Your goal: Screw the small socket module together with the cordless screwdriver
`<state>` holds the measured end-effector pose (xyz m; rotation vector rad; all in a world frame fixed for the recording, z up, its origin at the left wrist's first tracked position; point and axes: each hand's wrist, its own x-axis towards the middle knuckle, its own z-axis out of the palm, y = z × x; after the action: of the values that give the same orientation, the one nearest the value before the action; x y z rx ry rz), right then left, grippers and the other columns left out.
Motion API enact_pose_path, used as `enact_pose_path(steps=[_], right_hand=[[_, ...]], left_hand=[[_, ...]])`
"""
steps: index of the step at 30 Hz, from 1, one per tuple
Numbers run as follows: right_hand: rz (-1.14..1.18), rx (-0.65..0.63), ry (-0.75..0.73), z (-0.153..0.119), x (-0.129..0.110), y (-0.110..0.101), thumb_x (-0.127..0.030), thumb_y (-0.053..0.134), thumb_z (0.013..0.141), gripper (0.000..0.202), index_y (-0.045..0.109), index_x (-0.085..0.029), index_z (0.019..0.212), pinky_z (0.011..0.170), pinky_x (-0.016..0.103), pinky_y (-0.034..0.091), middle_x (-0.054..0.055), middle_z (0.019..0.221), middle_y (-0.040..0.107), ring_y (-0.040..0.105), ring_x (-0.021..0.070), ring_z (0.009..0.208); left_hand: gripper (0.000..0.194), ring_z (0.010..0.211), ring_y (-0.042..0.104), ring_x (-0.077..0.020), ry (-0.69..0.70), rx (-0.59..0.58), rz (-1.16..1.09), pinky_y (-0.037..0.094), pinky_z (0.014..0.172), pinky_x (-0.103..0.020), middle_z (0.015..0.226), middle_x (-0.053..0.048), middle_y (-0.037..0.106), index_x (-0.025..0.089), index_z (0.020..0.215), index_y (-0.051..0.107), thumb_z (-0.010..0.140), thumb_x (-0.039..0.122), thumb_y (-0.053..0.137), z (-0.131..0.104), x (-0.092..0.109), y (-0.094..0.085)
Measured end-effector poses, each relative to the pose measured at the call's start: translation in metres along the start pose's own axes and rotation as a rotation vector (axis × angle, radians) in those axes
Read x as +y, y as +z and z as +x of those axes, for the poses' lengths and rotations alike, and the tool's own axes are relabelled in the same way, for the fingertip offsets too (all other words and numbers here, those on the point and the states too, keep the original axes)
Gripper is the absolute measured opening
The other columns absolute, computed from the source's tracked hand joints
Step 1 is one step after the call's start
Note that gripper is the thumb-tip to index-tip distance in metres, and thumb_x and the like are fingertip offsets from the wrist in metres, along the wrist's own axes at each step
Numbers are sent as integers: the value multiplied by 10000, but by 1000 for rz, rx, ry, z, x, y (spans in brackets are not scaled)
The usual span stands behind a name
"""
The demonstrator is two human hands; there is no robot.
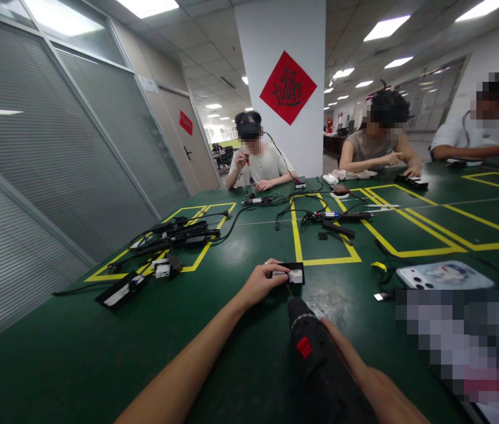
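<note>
My left hand point(263, 281) presses its closed fingers on a small white block point(296, 275) in a shallow black rectangular holder point(298, 267) on the green table. My right hand point(346, 350) is wrapped round a black cordless drill point(315, 347) with a red button on its body, and most of the grip is hidden behind the tool. The thin bit point(290, 290) points forward at the white block, close to my left fingertips. Whether the bit touches the block I cannot tell. Some clear plastic point(315, 308) lies just beyond the drill's chuck.
Tangled black cables and adapters point(187, 232) lie at the left, near a white plug piece point(161, 268) and a black strip point(121, 291). Electric screwdrivers point(341, 216) lie ahead. At right rests a phone point(448, 275). Several people sit across the table point(240, 247).
</note>
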<state>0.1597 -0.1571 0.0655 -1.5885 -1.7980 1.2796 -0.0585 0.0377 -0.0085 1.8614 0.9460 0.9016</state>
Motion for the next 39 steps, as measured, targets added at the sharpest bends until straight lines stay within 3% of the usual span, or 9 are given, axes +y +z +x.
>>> enact_pose_path(steps=[5,12,17,22,28,32,39], right_hand=[[-29,3,18,1,1,1,-178,493,752,755,246,-273,1459,819,268,504,25,1214,634,648,263,1033],[-25,15,-2,1,1,0,-159,489,746,748,267,-233,1457,822,257,505,38,1228,625,642,264,1046],[-24,12,26,-2,1,-2,-190,484,783,710,264,-244,1456,796,269,515,20,1055,711,675,257,974],[32,47,9,0,7,3,-206,498,782,709,275,-244,1454,837,275,504,22,1154,669,656,267,1017],[-14,16,24,5,12,5,-197,510,783,741,230,-252,1466,801,271,515,30,1071,706,664,264,1000],[-11,48,12,5,13,6,-180,500,787,713,266,-263,1456,804,277,517,32,1126,683,659,270,1012],[67,97,10,0,10,5,-168,479,807,656,321,-252,1438,802,247,513,19,1017,724,695,224,919]], left_hand=[[275,1023,555,-215,-10,1,18,408,935,-337,1091,-90,588,178,977,724,780,360,664,-1,2,0],[289,1024,558,-217,-14,-1,20,419,921,-327,1090,-91,587,174,983,720,774,367,669,0,2,0],[281,1015,560,-212,-11,-14,53,427,904,-316,1081,-89,580,172,982,717,774,354,667,0,2,0],[281,1003,566,-214,-15,-18,79,436,880,-311,1089,-86,579,182,985,716,761,346,679,0,3,-1],[290,1005,566,-212,-4,-8,74,435,887,-311,1101,-85,580,184,996,714,756,344,684,-1,4,0],[303,998,568,-209,-16,-6,67,439,877,-307,1102,-83,581,184,995,714,752,364,687,-1,4,0],[298,1001,566,-206,-19,-4,39,428,901,-310,1095,-85,581,181,986,721,747,356,694,0,0,-1]])
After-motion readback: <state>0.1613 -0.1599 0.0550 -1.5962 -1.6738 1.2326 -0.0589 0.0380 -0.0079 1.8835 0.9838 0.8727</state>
